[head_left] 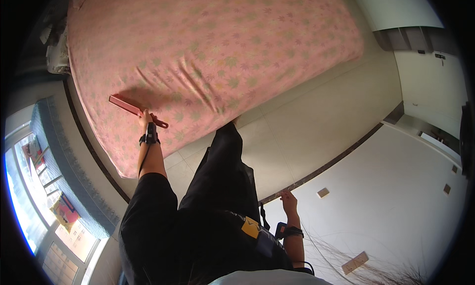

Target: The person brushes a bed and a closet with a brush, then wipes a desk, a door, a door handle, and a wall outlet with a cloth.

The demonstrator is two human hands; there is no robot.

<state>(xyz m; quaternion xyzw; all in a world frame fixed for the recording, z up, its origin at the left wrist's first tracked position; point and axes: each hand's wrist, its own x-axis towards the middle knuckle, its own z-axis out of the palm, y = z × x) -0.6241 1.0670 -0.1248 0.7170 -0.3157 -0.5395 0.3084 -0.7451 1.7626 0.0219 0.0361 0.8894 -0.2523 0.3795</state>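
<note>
— What is the person in black doing, standing there at the side of the bed?

— Leaning over it. Nearest to us, the right hand is hanging away from the bed, out by the white wall, fingers loose and apart, gripping nothing.

— And the other one?

— The left hand is clamped around the handle of a flat red brush, which is lying on the pink leaf-print sheet close to the bed's near edge.

— Is the sheet getting smooth?

— Partly, I'd say. Just beyond the brush, creases are still fanning out toward the bed's middle. Farther off, the far end of the bed is looking flat already, so the wrinkled patch seems to be what's left.
</note>
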